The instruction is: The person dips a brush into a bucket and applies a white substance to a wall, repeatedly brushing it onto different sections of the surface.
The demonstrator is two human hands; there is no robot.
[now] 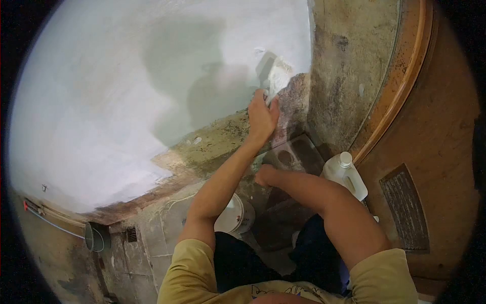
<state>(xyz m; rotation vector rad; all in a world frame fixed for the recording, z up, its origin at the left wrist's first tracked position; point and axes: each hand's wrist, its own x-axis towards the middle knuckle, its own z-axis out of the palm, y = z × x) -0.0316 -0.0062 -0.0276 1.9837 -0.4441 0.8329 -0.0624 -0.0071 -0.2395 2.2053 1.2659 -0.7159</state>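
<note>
My left hand (262, 117) is closed round the handle of a white-coated brush (279, 75), its head against the wall near the corner. White paint covers the upper wall (101, 101); below it runs a rough, stained brown strip (217, 139). Lower down, my right hand (264, 175) is held in front of my knees with its fingers curled in; whether anything is inside cannot be made out. A white bucket (247, 217) stands on the floor below my left forearm, partly hidden by it.
A white plastic jug (347, 175) stands at the right, beside a brown wooden panel (430, 126) with a vent (405, 207). The stained side wall (349, 66) meets the painted wall at the corner. A dark bucket (96, 237) is at the far left.
</note>
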